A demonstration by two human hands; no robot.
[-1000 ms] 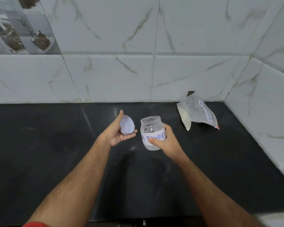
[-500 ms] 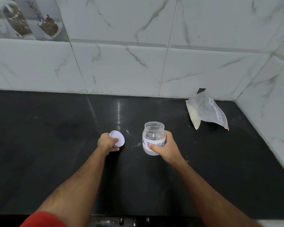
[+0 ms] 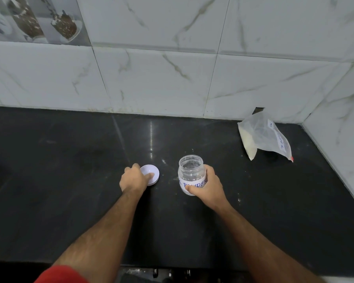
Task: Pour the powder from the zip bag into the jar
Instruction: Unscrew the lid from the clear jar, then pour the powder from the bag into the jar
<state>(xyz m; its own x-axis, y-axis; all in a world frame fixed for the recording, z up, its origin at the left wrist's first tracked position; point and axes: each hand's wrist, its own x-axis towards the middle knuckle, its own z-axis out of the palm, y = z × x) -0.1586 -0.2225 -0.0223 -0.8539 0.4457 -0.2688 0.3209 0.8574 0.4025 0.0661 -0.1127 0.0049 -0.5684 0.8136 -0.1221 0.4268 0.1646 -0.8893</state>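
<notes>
Jar: clear, wide-mouthed, lid off, standing upright on the black countertop; a white paper label with blue handwriting wraps its lower half, the letters partly covered by the thumb. Nothing can be made out inside beyond glare and a faint film on the wall.
Right hand: wrapped round the jar's right side and front, thumb lying across the label, fingers curled behind; closed firmly on the jar at label height.
Lid: white, round, lying flat on the countertop with its hollow side up, just left of the jar and apart from it.
Left hand: knuckles up, over the lid's left edge; a fingertip rests inside the hollow of the lid. Whether the fingers pinch the rim or merely touch it cannot be told.
Zip bag: translucent plastic, lying slumped well beyond the right hand, far to its right, near the corner where the two walls meet. Pale powder is gathered along its left, lower edge; a white label strip with handwriting runs down its right side, and a red tab shows at the bottom right corner. Neither hand touches it.
Countertop: black polished stone, with a few pale specks near the jar's base and beside the right wrist.
Walls: white marble-look tiles behind and to the right of the hands; one picture tile at upper left.
Sleeve: red, at the left arm's bottom edge.
</notes>
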